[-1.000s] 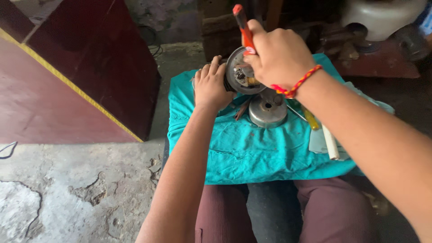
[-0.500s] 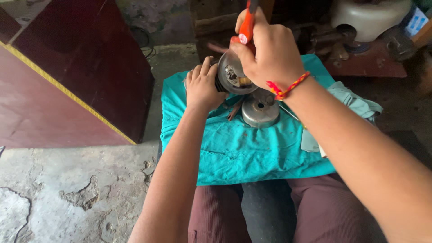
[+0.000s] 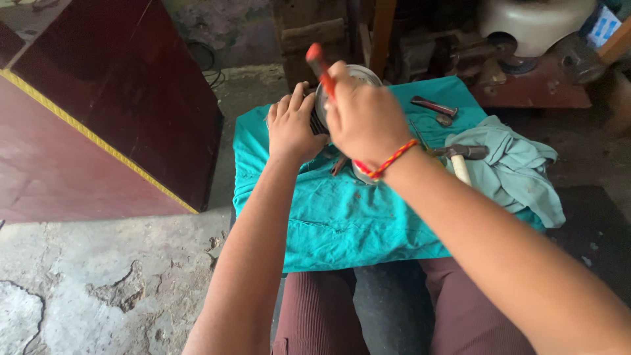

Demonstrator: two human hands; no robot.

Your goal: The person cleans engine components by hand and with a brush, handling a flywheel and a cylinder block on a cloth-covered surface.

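A round metal part (image 3: 342, 82) is held steady by the left hand (image 3: 291, 128) at the far side of the teal cloth (image 3: 342, 217). A red-handled tool (image 3: 321, 66) is gripped tightly in the right hand (image 3: 365, 121) and pressed into it. For the next push, a firm hold and careful aim are likely needed.

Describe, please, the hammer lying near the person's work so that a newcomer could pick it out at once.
Start at the teal cloth spread over the low surface in front of the person. Move to its right edge, where a crumpled pale grey-green rag lies. The hammer rests at the rag's left border, beside the right hand; its dark metal head and pale handle set it apart from the smaller dark tools behind it.
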